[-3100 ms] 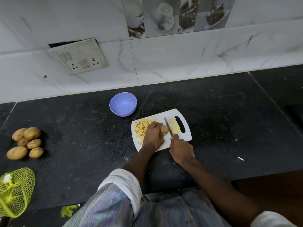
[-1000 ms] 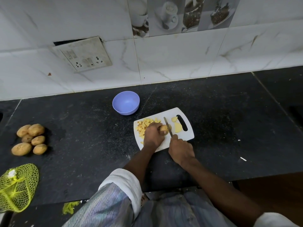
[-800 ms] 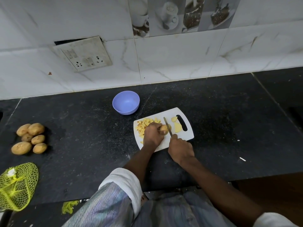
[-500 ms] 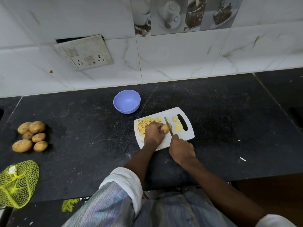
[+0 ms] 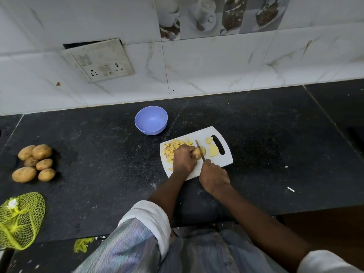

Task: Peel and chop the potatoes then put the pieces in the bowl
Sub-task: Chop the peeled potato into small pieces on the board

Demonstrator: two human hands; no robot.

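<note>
Yellow potato (image 5: 199, 152) under left grip (image 5: 184, 159), knife (image 5: 200, 149) in right grip (image 5: 213, 177)

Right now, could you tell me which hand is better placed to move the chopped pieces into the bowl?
Left, I would say. The left hand lies beside the chopped pieces, on the bowl side of the board, while the right hand grips the knife.

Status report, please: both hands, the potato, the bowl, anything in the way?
Left hand holds the half-cut brown potato on the white plastic cutting board. Right hand grips the steel knife, blade on potato. Blue plastic bowl holds no pieces. Path unobstructed.
</note>
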